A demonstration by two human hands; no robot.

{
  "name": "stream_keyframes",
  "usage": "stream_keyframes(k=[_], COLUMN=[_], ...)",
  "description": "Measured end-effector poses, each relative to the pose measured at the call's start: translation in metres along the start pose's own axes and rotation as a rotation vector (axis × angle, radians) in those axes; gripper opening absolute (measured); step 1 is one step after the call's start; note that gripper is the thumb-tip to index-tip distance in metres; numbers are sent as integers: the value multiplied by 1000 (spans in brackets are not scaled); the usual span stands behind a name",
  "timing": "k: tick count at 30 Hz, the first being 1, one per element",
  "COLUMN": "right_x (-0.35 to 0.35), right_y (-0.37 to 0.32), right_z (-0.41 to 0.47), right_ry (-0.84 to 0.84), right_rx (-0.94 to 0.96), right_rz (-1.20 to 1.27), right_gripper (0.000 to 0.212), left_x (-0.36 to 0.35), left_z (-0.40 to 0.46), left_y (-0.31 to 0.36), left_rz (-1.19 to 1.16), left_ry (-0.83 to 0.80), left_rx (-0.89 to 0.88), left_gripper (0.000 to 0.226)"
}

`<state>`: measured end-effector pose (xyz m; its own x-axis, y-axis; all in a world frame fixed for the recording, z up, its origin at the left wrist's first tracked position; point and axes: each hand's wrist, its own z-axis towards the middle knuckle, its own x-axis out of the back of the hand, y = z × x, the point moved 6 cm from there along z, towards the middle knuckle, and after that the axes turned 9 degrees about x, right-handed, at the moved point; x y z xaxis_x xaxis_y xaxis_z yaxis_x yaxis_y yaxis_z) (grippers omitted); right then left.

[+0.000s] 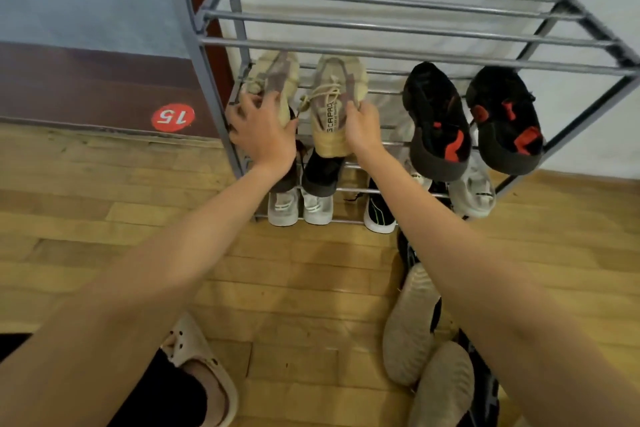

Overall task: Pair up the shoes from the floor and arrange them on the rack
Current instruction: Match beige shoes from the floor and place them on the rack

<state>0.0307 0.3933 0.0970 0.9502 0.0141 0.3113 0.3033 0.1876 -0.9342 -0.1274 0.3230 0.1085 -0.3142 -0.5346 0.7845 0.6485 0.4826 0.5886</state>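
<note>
Two beige sneakers lie side by side on the second shelf of the grey metal rack (381, 52). My left hand (263, 132) grips the heel of the left beige sneaker (273, 80). My right hand (363, 130) holds the heel side of the right beige sneaker (334, 104). A pair of black-and-red sneakers (440, 121) sits on the same shelf to the right. Lower shelves hold white sneakers (301, 208), a black shoe (323, 173) and a black-and-white shoe (377, 215). On the floor at right lie two tan knit shoes (412, 326) and dark shoes partly hidden by my right arm.
The rack's top shelf bars (381, 3) are bare. A wall stands behind the rack, and a red round "15" sticker (173, 117) marks the brown skirting at left. My foot in a beige clog (204, 367) rests on the wooden floor (294, 288).
</note>
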Motion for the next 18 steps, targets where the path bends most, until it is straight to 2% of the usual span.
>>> stream_keyframes(k=[3, 6, 9, 12, 14, 16, 18], right_x=[3, 13, 24, 41, 55, 74, 95], right_y=[10, 14, -1, -3, 13, 42, 80], right_z=[0, -7, -34, -72, -96, -122, -148], right_ry=[-21, -51, -103, -134, -182, -229, -266], right_rx=[-1, 53, 259, 515, 568, 553, 496], right_rz=[-37, -80, -205, -368, -445, -505, -569], right_gripper=[30, 22, 24, 33, 35, 34, 31], left_x=[-8, -6, 0, 8, 4, -11, -39], left_z=[-4, -9, -29, -68, -98, -126, -154], left_y=[-6, -11, -16, -21, -23, -27, -37], left_rz=[101, 38, -78, -251, -274, -241, -214], left_ry=[11, 18, 107, 265, 308, 237, 67], left_rx=[-93, -160, -170, -196, -276, -353, -374], left_gripper=[40, 40, 43, 36, 29, 27, 27])
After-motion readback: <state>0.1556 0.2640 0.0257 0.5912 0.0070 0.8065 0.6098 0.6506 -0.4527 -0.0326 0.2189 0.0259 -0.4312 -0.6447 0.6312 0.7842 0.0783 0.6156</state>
